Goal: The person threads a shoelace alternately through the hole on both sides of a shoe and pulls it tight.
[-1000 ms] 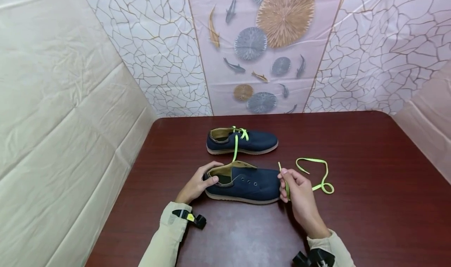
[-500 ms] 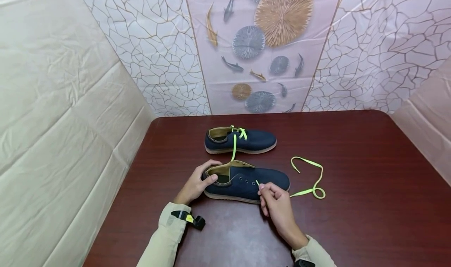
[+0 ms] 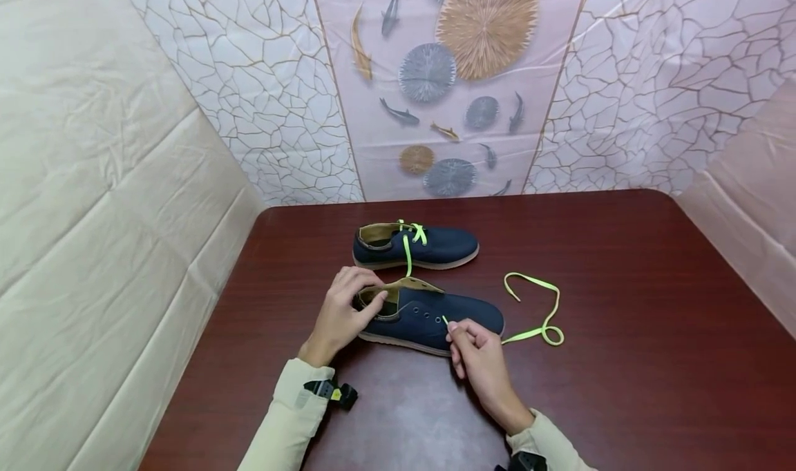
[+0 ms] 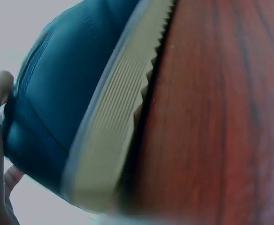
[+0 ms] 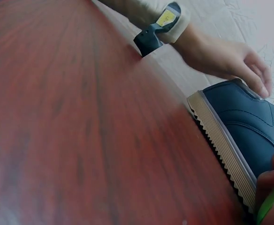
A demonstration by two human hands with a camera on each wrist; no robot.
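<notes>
In the head view, a navy shoe (image 3: 466,313) stands side-on on the table with bare eyelets along its near flap. My right hand (image 3: 481,360) pinches a neon-yellow shoelace (image 3: 531,333) close to its tip, which points up beside the eyelet nearest the toe. Whether the tip touches the eyelet cannot be made out. Over the heel opening lies my left hand (image 3: 340,309), its thumb and fingers apart at the collar. The left wrist view shows the heel (image 4: 57,103) between thumb and a fingertip. Fingers behind the collar are partly hidden.
Behind it stands a second navy shoe (image 3: 450,245) with yellow laces tied near its opening; one lace end hangs towards the nearer shoe. The loose lace curls on the brown table (image 3: 622,360) at right. A patterned cloth (image 3: 485,112) hangs behind the table.
My right hand has come left from beyond the toe to the eyelets, bringing the lace tip. My left hand has lifted and shifted from its hold on the heel to above the opening.
</notes>
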